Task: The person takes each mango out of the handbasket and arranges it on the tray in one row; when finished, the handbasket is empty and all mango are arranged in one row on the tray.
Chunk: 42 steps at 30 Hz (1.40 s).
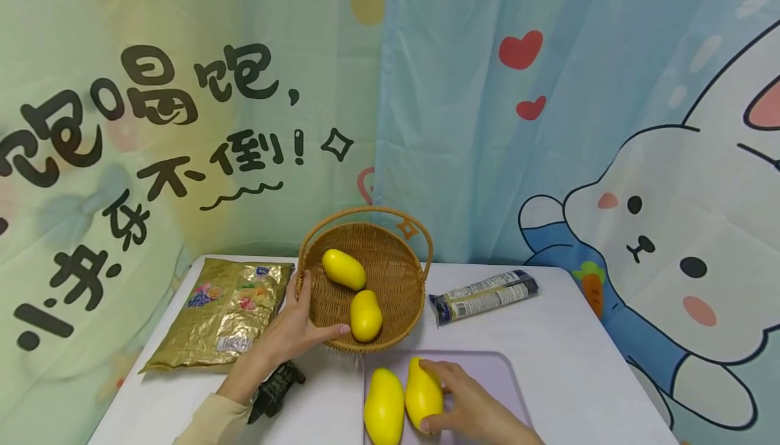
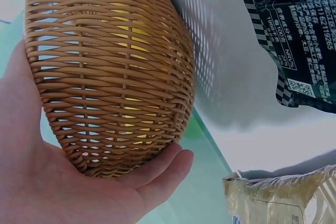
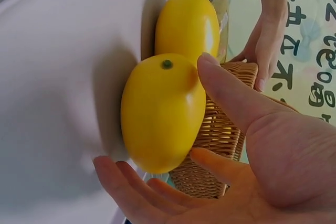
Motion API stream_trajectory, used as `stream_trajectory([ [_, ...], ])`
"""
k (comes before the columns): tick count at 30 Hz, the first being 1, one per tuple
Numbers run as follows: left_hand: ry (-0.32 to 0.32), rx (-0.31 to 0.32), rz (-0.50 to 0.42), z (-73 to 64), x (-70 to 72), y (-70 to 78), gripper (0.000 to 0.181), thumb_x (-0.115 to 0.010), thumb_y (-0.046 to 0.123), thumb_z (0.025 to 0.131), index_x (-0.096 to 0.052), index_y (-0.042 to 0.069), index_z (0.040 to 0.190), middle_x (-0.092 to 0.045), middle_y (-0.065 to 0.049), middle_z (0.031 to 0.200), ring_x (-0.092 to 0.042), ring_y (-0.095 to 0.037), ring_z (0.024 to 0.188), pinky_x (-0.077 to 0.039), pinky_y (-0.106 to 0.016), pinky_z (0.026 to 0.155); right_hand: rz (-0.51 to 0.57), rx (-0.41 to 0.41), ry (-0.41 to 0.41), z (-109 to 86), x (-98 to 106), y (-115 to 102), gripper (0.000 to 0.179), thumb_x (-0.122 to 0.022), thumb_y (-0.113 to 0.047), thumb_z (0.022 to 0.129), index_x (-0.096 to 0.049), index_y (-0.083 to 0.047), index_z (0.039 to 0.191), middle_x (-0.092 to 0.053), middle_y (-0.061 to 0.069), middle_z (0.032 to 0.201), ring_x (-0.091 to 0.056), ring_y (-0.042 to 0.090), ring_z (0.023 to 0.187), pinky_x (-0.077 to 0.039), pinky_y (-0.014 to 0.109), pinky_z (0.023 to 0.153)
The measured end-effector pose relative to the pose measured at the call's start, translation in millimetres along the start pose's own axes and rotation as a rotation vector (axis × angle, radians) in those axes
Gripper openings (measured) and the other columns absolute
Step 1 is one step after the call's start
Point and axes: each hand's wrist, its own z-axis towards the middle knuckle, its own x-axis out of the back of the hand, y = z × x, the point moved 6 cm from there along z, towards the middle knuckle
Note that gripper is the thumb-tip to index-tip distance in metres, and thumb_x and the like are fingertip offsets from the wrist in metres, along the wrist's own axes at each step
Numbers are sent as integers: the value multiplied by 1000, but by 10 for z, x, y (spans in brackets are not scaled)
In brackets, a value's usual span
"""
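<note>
A tilted wicker basket [image 1: 399, 262], its open side facing me, holds two yellow mangoes, an upper mango [image 1: 344, 269] and a lower mango [image 1: 365, 316]. My left hand [image 1: 301, 326] grips the basket by its left side, thumb at the front rim; the left wrist view shows fingers curved under the woven wall [image 2: 115, 77]. Two more mangoes lie side by side on a pale purple tray [image 1: 487, 370]: a left mango [image 1: 384, 408] and a right mango [image 3: 163, 114]. Around the right one my right hand [image 1: 466, 401] is spread, thumb and fingers on different sides; firm contact is not plain.
A gold fruit-printed bag [image 1: 225, 309] lies left of the basket. Right of it is a long dark-and-silver packet [image 1: 484, 296]. A small black object [image 1: 277, 391] sits beside my left forearm. Printed curtains [image 1: 451, 126] hang behind the white table [image 1: 579, 364].
</note>
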Motion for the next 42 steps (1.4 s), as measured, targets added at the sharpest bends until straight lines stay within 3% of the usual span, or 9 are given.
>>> stream_trajectory([
  [17,-26,32,-13,-39,-34,-42,134,-80,66,76,3,8,164,15,-22,168,-60,-48,120,-58,-49,87,-122,122,144,-80,401,-188,85,-87,-41,79,-47,-16,150,-48,20,147,-59,40,120,-54,56,89],
  [27,-12,14,-13,-43,-41,-36,135,-78,69,75,2,6,164,14,-25,167,-55,-50,126,-55,-53,94,-207,158,253,39,762,-484,84,-86,-42,80,-48,-20,151,-45,15,154,-51,36,133,-46,60,105],
  [42,3,1,-2,10,10,0,136,-77,72,74,3,8,164,13,-24,167,-57,-49,125,-56,-52,92,-314,300,217,382,1183,-1102,84,-80,-43,86,-41,-16,155,-39,23,156,-49,42,136,-47,61,103],
])
